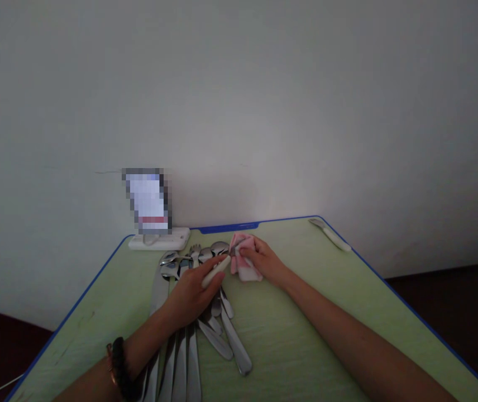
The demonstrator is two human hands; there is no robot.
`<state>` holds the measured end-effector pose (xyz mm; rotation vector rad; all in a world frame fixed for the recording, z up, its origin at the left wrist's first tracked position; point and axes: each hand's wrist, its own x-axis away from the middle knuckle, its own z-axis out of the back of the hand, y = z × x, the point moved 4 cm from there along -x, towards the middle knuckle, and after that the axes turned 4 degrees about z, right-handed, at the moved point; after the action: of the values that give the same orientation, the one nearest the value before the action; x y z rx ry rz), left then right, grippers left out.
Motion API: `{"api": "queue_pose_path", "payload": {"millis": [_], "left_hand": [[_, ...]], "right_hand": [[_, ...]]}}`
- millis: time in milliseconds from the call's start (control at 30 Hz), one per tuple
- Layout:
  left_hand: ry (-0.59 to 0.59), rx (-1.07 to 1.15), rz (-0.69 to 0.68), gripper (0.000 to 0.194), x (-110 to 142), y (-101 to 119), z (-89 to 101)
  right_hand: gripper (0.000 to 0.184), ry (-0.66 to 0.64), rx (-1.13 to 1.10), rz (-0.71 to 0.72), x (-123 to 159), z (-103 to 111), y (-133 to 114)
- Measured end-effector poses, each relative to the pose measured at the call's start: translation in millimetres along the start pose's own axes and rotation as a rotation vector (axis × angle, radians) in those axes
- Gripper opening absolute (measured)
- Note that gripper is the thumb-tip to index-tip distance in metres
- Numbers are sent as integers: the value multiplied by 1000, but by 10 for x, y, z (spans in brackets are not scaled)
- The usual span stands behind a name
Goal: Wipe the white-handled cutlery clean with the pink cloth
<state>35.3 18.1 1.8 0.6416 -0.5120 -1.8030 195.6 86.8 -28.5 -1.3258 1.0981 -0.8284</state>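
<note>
My left hand [199,287] is closed round the white handle of a piece of cutlery [216,271], held tilted above the pile. Its far end goes into a pink and white cloth [244,258], so I cannot tell whether it is a fork or a spoon. My right hand [266,261] pinches that cloth around the hidden end. Beneath and beside my left hand lies a heap of metal cutlery [180,357], with several spoons, a fork [195,252] and long flat handles pointing towards me. My left hand and forearm cover part of the heap.
A fork with a white handle [336,238] lies at the far right edge of the green table [289,346]. At the back left, a phone with a blurred screen [149,201] leans above a white power bank or stand [159,240]. A wall rises behind the table's blue rim.
</note>
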Motion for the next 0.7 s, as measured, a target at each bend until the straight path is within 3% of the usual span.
{"api": "queue_pose_path", "payload": {"millis": [167, 400, 700], "left_hand": [[-30, -5, 0, 39, 4, -3, -20], [-32, 6, -2, 39, 3, -8, -24], [-30, -6, -5, 40, 4, -26, -30]], "right_hand": [[15, 36, 50, 1, 2, 25, 7], [22, -111, 10, -36, 8, -51, -50], [23, -179, 1, -29, 41, -83, -104]]}}
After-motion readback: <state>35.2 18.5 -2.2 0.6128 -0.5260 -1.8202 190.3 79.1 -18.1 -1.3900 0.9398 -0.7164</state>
